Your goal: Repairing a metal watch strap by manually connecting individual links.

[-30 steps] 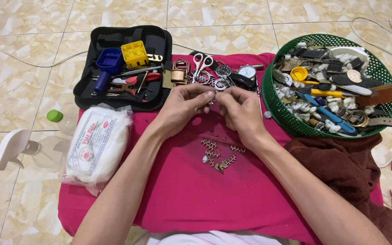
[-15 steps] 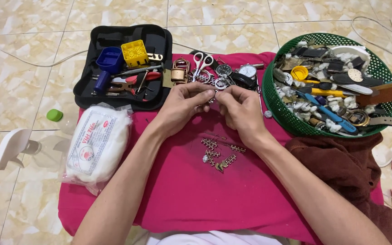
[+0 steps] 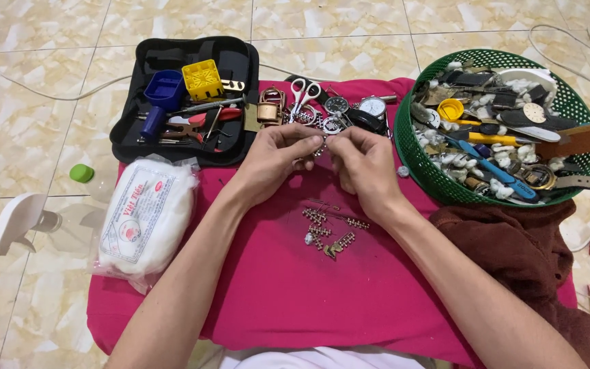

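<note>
- left hand (image 3: 271,160) and right hand (image 3: 363,164) meet fingertip to fingertip over the pink cloth (image 3: 295,287), both pinching a small metal chain piece (image 3: 319,147); held up and close, likely for fine finger work.
- loose band links (image 3: 329,232) lie on the cloth just below the hands, within easy reach.
- black tool case (image 3: 186,102) sits open behind the left hand; green basket (image 3: 418,164) of watch parts stands beside the right hand.
- cotton pack (image 3: 146,219) lies at the cloth's left edge.

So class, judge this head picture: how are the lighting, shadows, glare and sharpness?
Head view: even, soft light; faint shadows under both hands on the pink cloth; mild sheen on the floor tiles; sharp centre, though the small metal piece at the fingers is too fine to resolve.
</note>
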